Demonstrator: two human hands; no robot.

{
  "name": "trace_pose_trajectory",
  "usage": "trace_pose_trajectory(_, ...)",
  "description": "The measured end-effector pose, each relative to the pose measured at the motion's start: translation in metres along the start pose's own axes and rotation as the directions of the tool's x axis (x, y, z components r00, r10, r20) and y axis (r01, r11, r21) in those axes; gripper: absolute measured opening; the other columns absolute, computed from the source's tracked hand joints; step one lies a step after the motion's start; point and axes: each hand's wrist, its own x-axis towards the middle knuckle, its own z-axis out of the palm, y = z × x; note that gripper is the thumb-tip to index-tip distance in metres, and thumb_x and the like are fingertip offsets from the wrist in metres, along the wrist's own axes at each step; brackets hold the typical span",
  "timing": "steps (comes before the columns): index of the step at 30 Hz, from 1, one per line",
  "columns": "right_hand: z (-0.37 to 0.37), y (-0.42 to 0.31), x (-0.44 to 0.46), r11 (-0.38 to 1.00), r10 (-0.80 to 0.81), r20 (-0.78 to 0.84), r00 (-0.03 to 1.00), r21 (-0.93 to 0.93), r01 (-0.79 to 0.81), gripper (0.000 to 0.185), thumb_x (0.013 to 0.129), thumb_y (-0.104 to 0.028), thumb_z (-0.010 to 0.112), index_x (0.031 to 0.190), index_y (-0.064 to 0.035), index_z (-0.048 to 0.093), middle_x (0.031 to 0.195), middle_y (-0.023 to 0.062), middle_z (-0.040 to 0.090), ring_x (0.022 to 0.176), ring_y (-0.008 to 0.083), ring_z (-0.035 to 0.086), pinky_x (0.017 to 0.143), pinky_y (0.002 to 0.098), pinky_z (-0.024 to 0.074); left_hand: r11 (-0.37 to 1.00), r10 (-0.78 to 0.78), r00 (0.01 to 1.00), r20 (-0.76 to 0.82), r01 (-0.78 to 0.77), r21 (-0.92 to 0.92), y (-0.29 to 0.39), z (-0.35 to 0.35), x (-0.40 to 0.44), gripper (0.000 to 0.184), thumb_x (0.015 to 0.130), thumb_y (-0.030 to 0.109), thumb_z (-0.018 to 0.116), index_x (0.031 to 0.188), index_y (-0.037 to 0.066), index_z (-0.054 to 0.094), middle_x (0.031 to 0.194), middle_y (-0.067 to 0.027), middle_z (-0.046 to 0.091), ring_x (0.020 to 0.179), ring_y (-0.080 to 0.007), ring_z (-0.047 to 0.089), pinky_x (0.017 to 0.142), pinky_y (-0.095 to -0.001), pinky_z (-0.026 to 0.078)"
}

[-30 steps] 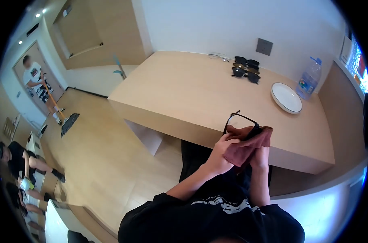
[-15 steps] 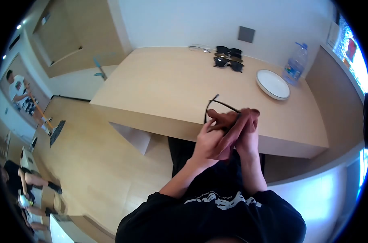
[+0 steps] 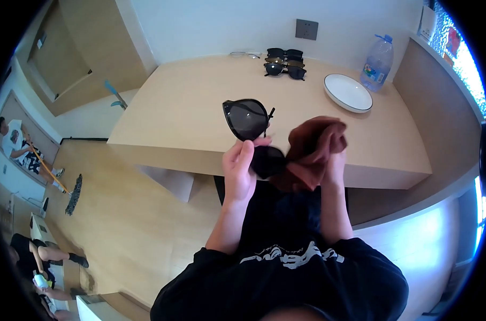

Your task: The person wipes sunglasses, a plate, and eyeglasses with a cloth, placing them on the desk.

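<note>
A pair of black sunglasses [image 3: 246, 119] is held at its bridge by my left hand [image 3: 239, 168], thumb and fingers pinched on it. One dark lens faces up over the desk's front edge, and the other hangs lower, beside the cloth. My right hand [image 3: 335, 167] grips a reddish-brown cloth [image 3: 313, 152], which bunches over most of its fingers. The cloth's left side meets the lower lens; whether it is pressed on it I cannot tell.
On the wooden desk [image 3: 200, 101] lie several folded sunglasses [image 3: 285, 64] and clear-framed glasses [image 3: 245, 54] near the wall. A white plate [image 3: 348, 93] and a plastic water bottle [image 3: 377, 63] stand at the right. A person [image 3: 19, 144] holds a mop [image 3: 74, 195] at left; others sit below.
My left hand has moved left and turned the sunglasses so their lenses show, out of the cloth that covered them. The cloth stays in my right hand. The view has shifted slightly.
</note>
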Motion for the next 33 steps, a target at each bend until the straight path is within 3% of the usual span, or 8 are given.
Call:
trace_pose_trajectory(4,0.022,-0.002,-0.024,0.962,0.093,0.569,0.817,-0.263,0.073,0.019,0.084,-0.014,0.052,0.091,0.0021,0.058,0.083,0.0075,0.06,0.081,0.0153,0.057,0.075,0.0285,0.0461,0.999,0.008,0.999,0.052,-0.01,0.043,-0.004,0.008,0.001,0.038,0.096,0.025,0.045,0.109,-0.009,0.059,0.117,-0.0137,0.058,0.105,-0.0188,0.055,0.092,-0.0304,0.041)
trace_pose_trajectory(6,0.029,0.003,-0.029,0.982,0.06,0.562,0.825,-0.18,0.052,0.016,0.078,-0.006,0.055,0.091,0.0019,0.058,0.084,0.0071,0.061,0.083,0.0151,0.057,0.076,0.0285,0.0458,0.985,-0.042,0.999,0.007,0.04,0.165,0.002,0.01,-0.001,0.037,0.096,0.023,0.045,0.109,-0.008,0.059,0.118,-0.0151,0.058,0.107,-0.0179,0.054,0.093,-0.0302,0.04)
trace_pose_trajectory(10,0.026,0.006,-0.025,0.987,0.147,0.611,0.778,-0.145,-0.073,0.015,0.077,-0.002,0.057,0.091,0.0008,0.059,0.086,0.0068,0.061,0.082,0.013,0.058,0.073,0.0257,0.0464,0.997,-0.032,0.998,0.052,0.035,-0.063,-0.009,0.011,0.002,0.033,0.095,0.02,0.046,0.104,-0.008,0.061,0.115,-0.0163,0.059,0.105,-0.0181,0.055,0.094,-0.0302,0.04)
trace_pose_trajectory(18,0.038,0.007,-0.03,0.997,0.06,0.388,0.92,-0.066,-0.037,0.019,0.073,-0.001,0.049,0.087,0.006,0.06,0.081,0.0092,0.064,0.075,0.0147,0.062,0.069,0.0256,0.0484,0.971,-0.232,0.967,0.102,0.237,-0.042,-0.026,-0.007,-0.006,0.037,0.096,0.022,0.044,0.109,-0.009,0.057,0.117,-0.0206,0.057,0.109,-0.027,0.054,0.097,-0.038,0.041)
trace_pose_trajectory(21,0.039,-0.017,-0.031,0.947,0.319,0.577,0.752,-0.172,-0.27,0.012,0.073,-0.002,0.053,0.08,0.0061,0.059,0.062,0.0098,0.061,0.057,0.0165,0.062,0.052,0.0257,0.0492,0.98,-0.199,0.98,0.019,0.198,0.031,-0.002,0.007,-0.003,0.038,0.095,0.023,0.045,0.106,-0.011,0.058,0.113,-0.0216,0.059,0.106,-0.0263,0.056,0.094,-0.0384,0.043)
trace_pose_trajectory(22,0.038,-0.023,-0.03,0.925,0.378,0.62,0.687,-0.222,-0.309,0.011,0.073,-0.003,0.055,0.078,0.006,0.058,0.057,0.0098,0.059,0.053,0.0169,0.061,0.047,0.0256,0.0487,0.999,-0.03,0.997,0.069,0.027,0.047,-0.004,0.006,0.002,0.035,0.095,0.022,0.046,0.103,-0.009,0.06,0.109,-0.0211,0.06,0.105,-0.026,0.057,0.094,-0.0384,0.043)
trace_pose_trajectory(23,0.033,-0.014,-0.026,0.971,0.231,0.685,0.691,-0.202,-0.125,0.01,0.073,-0.004,0.06,0.077,0.0043,0.058,0.063,0.0095,0.061,0.054,0.0156,0.062,0.045,0.0241,0.0483,0.999,-0.026,0.994,0.109,0.022,0.033,0.0,0.002,0.005,0.034,0.095,0.022,0.047,0.101,-0.008,0.061,0.107,-0.0204,0.061,0.105,-0.0266,0.057,0.094,-0.0387,0.043)
trace_pose_trajectory(33,0.019,0.023,-0.026,0.992,0.057,0.731,0.68,0.035,-0.12,0.013,0.079,-0.009,0.059,0.083,0.0026,0.061,0.076,0.0057,0.062,0.073,0.0108,0.058,0.066,0.0235,0.0468,0.994,0.093,0.985,0.146,-0.099,0.036,0.01,0.009,0.002,0.027,0.092,0.015,0.05,0.093,-0.008,0.064,0.101,-0.0182,0.064,0.105,-0.0304,0.057,0.098,-0.0428,0.038)
